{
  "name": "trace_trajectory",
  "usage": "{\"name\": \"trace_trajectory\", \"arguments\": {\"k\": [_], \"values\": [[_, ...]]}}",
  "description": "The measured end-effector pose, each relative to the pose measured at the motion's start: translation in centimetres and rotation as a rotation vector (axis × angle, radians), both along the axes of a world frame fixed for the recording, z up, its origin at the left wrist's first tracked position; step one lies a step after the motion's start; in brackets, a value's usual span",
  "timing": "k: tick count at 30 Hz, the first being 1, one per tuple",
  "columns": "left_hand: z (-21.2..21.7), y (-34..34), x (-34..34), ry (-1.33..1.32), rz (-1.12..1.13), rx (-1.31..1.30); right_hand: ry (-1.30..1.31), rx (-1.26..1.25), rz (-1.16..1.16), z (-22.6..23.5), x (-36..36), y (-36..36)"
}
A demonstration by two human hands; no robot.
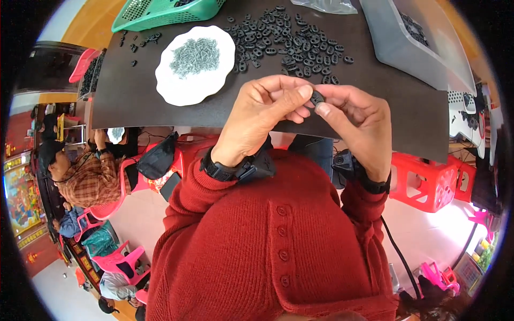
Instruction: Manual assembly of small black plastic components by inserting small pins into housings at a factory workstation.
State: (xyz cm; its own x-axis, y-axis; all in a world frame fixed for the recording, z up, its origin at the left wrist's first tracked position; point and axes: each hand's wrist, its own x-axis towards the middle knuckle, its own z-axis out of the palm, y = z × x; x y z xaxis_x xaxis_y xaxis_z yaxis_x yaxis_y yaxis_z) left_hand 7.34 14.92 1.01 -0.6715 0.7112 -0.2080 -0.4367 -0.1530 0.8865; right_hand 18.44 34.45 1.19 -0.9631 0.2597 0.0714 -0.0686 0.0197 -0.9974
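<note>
Above the near edge of the dark table, my left hand [273, 109] and my right hand [356, 115] meet around a small black plastic cord lock [316, 98]. My left thumb and fingertips pinch it from one side, and my right thumb and fingers grip the other. Just beyond my hands lies a spread-out heap of similar black cord locks [305, 48], oval with two holes. To the left, a white scalloped plate [167, 88] bears a pile of small metal springs [195, 56].
A green basket [160, 22] stands at the far left, and a grey plastic bin [393, 53] at the far right. Between them lies a clear plastic bag [329, 5]. A red stool [428, 182] is at my right. Another person in a plaid shirt [91, 182] sits at left.
</note>
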Motion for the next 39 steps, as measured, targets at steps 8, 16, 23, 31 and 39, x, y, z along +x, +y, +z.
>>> {"name": "trace_trajectory", "arguments": {"k": [8, 16, 23, 31, 39], "values": [[0.1, 0.8, 0.8, -0.001, 0.017, 0.016, 0.021, 0.015, 0.012, 0.5, 0.7, 0.8], [-1.3, 0.4, 0.3, 0.074, -0.045, -0.049, -0.002, 0.250, 0.070, 1.0, 0.7, 0.9], [-1.1, 0.2, 0.6, -0.062, -0.010, 0.052, 0.010, 0.185, -0.003, 0.5, 0.5, 0.6], [-2.3, -0.4, -0.4, -0.034, -0.049, 0.049, 0.041, 0.279, -0.069, 0.0, 0.1, -0.8], [-2.1, -0.4, -0.1, -0.025, -0.001, 0.013, 0.109, 0.344, -0.163, -0.8, -0.3, -1.7]]}}
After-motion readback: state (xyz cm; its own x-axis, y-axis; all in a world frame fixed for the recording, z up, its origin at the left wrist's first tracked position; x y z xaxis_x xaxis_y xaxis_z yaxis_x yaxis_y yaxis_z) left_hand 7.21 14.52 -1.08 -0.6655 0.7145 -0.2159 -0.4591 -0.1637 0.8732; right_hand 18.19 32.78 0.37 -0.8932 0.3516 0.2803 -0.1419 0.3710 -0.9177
